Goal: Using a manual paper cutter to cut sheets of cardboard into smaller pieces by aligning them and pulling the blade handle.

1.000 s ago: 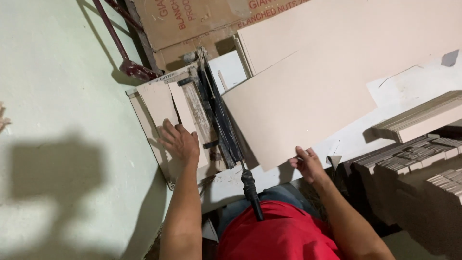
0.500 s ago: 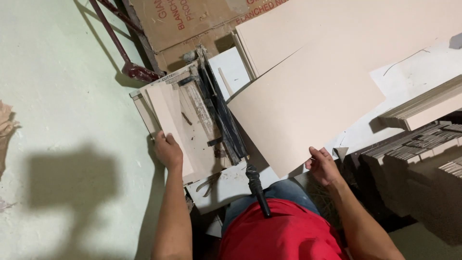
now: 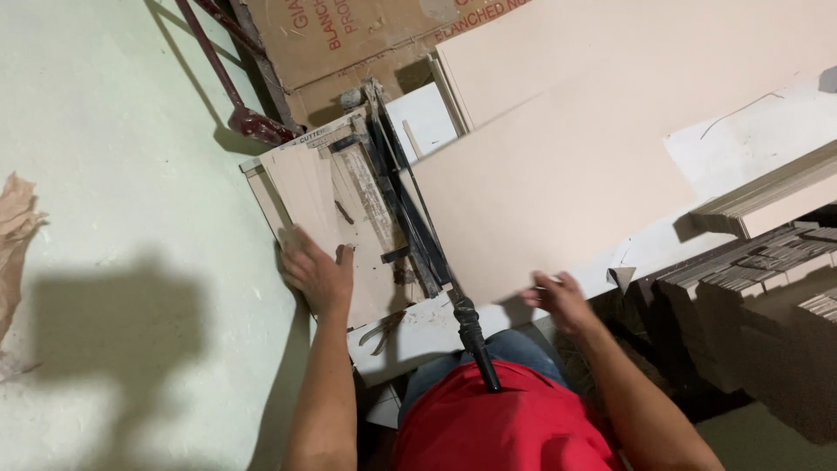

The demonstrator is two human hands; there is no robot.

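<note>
- Your left hand (image 3: 318, 277) lies flat, fingers spread, gripping nothing, on the narrow tile strip (image 3: 307, 187) at the cutter's left side; press it square against the bed.
- Keep the tile cutter (image 3: 397, 196) rail and its near black handle (image 3: 475, 336) clear.
- Your right hand (image 3: 562, 301) rests loosely on the near edge of the large beige tile (image 3: 558, 166); steady it level.

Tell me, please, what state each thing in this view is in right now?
Left hand: flat on the narrow tile strip, fingers spread.
Right hand: at the near edge of the large tile, grip unclear.
Large beige tile: lying flat, one end in the tile cutter.
Narrow tile strip: flat on the cutter bed.
Tile cutter: handle lowered toward the person.
Pliers: lying unused.
</note>
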